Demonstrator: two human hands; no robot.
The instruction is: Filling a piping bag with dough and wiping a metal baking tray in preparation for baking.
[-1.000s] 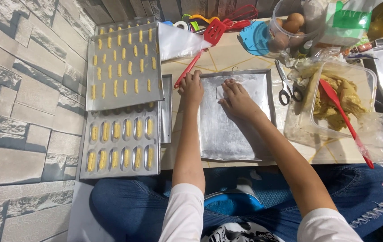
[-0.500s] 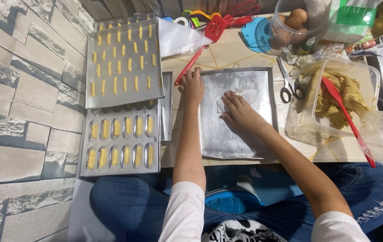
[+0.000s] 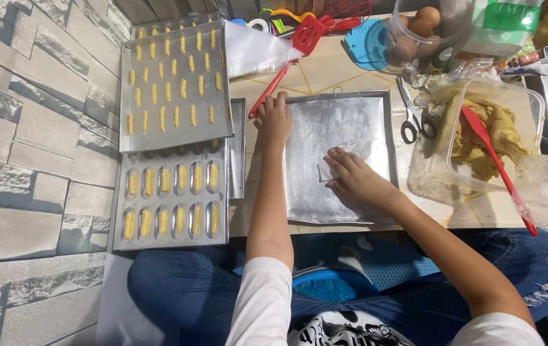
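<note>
An empty grey baking tray (image 3: 363, 115) lies on the low table in front of me. My left hand (image 3: 274, 118) rests on its far left edge, fingers curled over the rim. My right hand (image 3: 351, 179) presses flat on the tray's middle, holding a small piece of clear plastic (image 3: 344, 160) against the metal. To the left sit two trays filled with rows of yellow dough sticks: a flat one (image 3: 174, 83) stacked above a moulded one (image 3: 171, 195).
A clear container of yellow dough (image 3: 479, 138) with a red spatula (image 3: 495, 163) stands at the right. Scissors (image 3: 409, 115) lie beside the tray. A bowl of eggs (image 3: 421, 29), red utensils (image 3: 312, 32) and a piping bag (image 3: 254, 51) are at the back. A stone-pattern wall runs along the left.
My right hand has slid down the tray towards me, from the far part to the middle, with the plastic piece under it. My left hand stays on the tray's edge.
</note>
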